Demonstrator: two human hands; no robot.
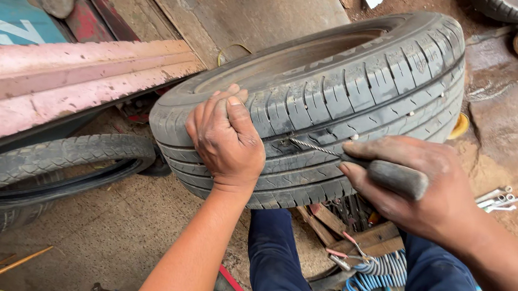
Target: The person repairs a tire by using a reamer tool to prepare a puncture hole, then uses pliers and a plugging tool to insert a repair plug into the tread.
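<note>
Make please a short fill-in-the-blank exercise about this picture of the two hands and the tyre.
1. The left hand rests flat on the tread of the big ____.
2. The right hand grips a tool whose twisted metal tip touches the tread between the two ____.
3. A thinner, worn tyre lies lower, on the ____ side of the picture.
4. The coiled hose near the person's knees is ____ in colour.

Missing words: tyre; hands; left; blue
</note>
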